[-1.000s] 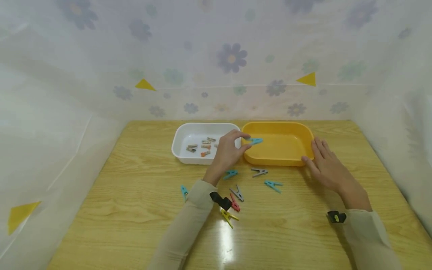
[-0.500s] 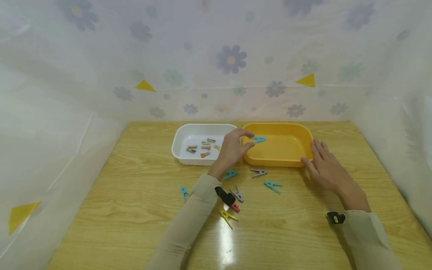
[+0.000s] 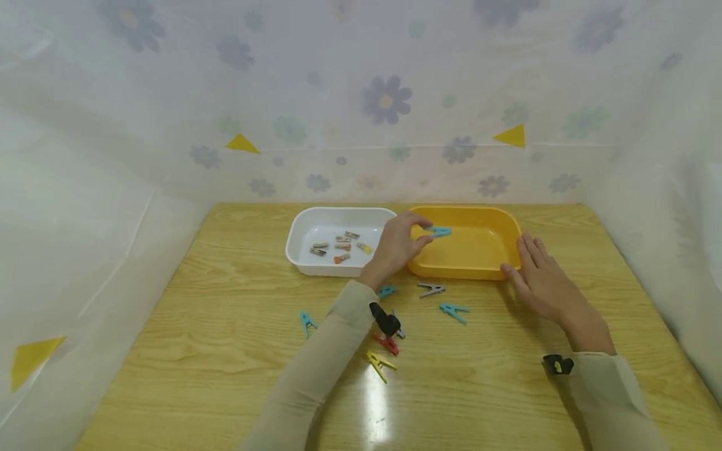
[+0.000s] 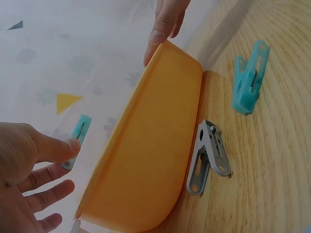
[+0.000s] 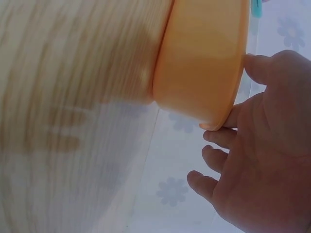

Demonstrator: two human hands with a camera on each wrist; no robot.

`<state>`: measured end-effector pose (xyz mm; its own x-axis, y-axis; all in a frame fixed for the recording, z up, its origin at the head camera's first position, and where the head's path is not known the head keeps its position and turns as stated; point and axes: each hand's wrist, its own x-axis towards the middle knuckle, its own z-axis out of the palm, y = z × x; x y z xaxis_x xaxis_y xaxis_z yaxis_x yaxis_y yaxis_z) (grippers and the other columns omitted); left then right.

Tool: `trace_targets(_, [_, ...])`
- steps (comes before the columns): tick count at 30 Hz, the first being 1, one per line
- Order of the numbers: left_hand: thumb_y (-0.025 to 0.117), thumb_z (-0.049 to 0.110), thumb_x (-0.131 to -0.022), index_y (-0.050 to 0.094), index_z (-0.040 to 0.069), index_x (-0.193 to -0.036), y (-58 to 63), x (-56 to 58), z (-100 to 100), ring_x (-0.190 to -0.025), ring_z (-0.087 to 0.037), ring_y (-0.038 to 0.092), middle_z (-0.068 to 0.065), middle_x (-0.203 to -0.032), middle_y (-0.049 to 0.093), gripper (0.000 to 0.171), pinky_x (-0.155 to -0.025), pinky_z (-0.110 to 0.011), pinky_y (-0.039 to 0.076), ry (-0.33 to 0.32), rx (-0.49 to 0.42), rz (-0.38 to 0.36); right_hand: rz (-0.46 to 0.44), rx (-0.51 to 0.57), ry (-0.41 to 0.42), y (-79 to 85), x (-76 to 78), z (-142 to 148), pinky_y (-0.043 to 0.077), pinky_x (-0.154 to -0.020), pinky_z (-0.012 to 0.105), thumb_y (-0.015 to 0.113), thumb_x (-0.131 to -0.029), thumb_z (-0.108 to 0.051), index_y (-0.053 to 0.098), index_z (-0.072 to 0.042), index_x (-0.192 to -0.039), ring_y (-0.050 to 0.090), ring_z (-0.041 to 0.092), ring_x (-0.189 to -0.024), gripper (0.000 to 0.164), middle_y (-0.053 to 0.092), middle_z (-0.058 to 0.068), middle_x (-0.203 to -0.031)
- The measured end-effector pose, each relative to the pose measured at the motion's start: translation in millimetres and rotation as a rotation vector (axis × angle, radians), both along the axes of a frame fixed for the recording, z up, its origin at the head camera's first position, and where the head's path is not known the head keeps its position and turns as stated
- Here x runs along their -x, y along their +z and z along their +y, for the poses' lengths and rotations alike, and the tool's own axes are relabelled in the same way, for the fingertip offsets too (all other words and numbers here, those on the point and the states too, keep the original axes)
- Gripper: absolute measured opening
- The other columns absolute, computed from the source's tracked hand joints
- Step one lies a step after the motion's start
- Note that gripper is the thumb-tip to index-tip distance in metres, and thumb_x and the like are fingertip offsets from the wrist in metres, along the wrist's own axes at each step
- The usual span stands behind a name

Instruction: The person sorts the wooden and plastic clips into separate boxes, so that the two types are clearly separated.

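Observation:
My left hand (image 3: 393, 245) pinches a light-blue clothespin (image 3: 442, 232) between thumb and fingers, above the left part of the yellow tub (image 3: 462, 274). The left wrist view shows this clothespin (image 4: 82, 127) beyond the thumb tip. My right hand (image 3: 549, 285) rests against the tub's right end, its thumb and fingers touching the rim. In the right wrist view that hand (image 5: 272, 145) has its fingers fairly straight along the tub's edge (image 5: 233, 92). To the left stands a white tub (image 3: 324, 270) holding several small wooden clothespins (image 3: 342, 246), partly behind my left hand.
Plastic clothespins lie on the wooden table (image 3: 225, 357): a grey one (image 3: 432, 289), blue ones (image 3: 454, 311) (image 3: 306, 322), a red one (image 3: 387, 344) and a yellow one (image 3: 380, 365). My left forearm partly covers another blue one and a grey one. A flowered curtain (image 3: 338, 94) hangs behind.
My left hand has moved a little right with the blue clothespin, farther over the yellow tub. A yellow-tipped clothespin in the white tub has come into view. The right hand stays at the rim.

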<state>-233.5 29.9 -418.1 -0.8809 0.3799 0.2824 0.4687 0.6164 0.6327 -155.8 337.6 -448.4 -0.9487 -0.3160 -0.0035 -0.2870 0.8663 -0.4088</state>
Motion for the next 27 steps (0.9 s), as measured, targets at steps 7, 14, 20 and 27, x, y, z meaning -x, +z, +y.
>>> trace_targets(7, [0.075,0.019,-0.096,0.075,0.008,-0.119,-8.4,8.5,9,-0.116,-0.026,0.064,-0.005,-0.118,0.071,0.025,-0.100,-0.028,0.050,-0.023,-0.012,-0.007,-0.004,-0.003,0.000,0.1,0.8,-1,0.003,-0.120,0.066,0.030,-0.113,-0.043,-0.004,0.011,-0.158,-0.012,0.046,-0.153,0.078,-0.013,0.027,-0.166])
trace_targets(14, [0.075,0.021,-0.096,0.074,0.010,-0.120,-15.5,14.8,16,-0.117,-0.024,0.064,-0.005,-0.119,0.070,0.027,-0.100,-0.028,0.050,-0.033,0.008,-0.014,-0.012,0.001,-0.004,1.2,-0.3,-3,0.002,-0.120,0.065,0.030,-0.113,-0.043,-0.004,0.010,-0.159,-0.013,0.045,-0.153,0.078,-0.013,0.026,-0.167])
trace_targets(20, [0.075,0.022,-0.097,0.074,0.011,-0.120,-17.0,24.1,23,-0.116,-0.023,0.064,-0.004,-0.121,0.069,0.026,-0.100,-0.029,0.050,-0.034,0.024,-0.024,-0.005,-0.003,-0.006,1.2,-1.5,-3,0.002,-0.121,0.065,0.030,-0.113,-0.043,-0.003,0.011,-0.158,-0.012,0.045,-0.153,0.078,-0.011,0.028,-0.167])
trace_targets(27, [0.074,0.027,-0.097,0.074,0.016,-0.122,-16.9,30.7,37,-0.115,-0.015,0.063,0.003,-0.121,0.069,0.027,-0.099,-0.025,0.049,-0.006,0.173,-0.070,-0.002,-0.008,-0.016,0.9,-2.2,-1,0.004,-0.120,0.066,0.029,-0.113,-0.044,-0.003,0.010,-0.159,-0.012,0.045,-0.153,0.078,-0.012,0.026,-0.167])
